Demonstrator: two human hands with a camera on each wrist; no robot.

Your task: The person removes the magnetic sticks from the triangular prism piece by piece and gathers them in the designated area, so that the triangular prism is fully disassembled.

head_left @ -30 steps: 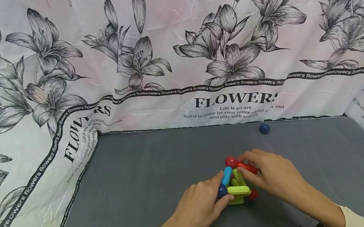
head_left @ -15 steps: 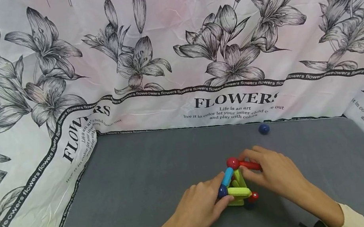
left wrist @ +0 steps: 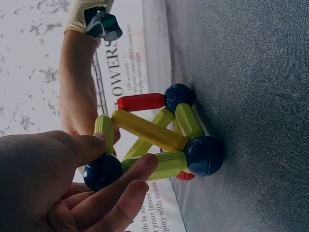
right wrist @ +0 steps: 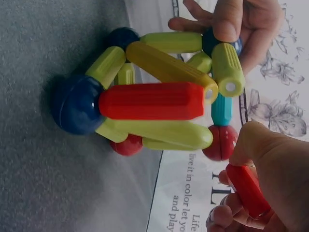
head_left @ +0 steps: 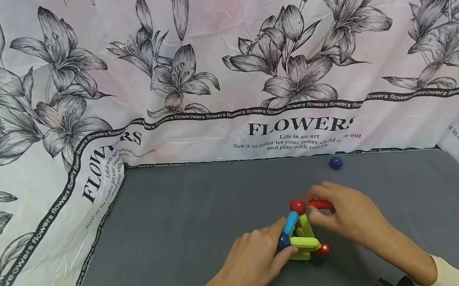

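Structure of rods and balls (head_left: 304, 242) I view remotely, left hand (head_left: 249, 263) gripping one blue ball (head_left: 283, 240), right hand (head_left: 351, 214) pinching a detached red rod (right wrist: 248, 191)

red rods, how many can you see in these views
2: one red rod is pinched in the right hand; the second red rod rises from a blue ball. Others could be hidden.

Shows one desk (head_left: 186, 211), two hands (head_left: 352, 211), four blue balls (right wrist: 75, 104), two red balls (head_left: 298, 206), two red rods (right wrist: 152, 101), one yellow rod (right wrist: 169, 65), one light-blue rod (head_left: 290, 223) and at least five green rods (right wrist: 171, 42).
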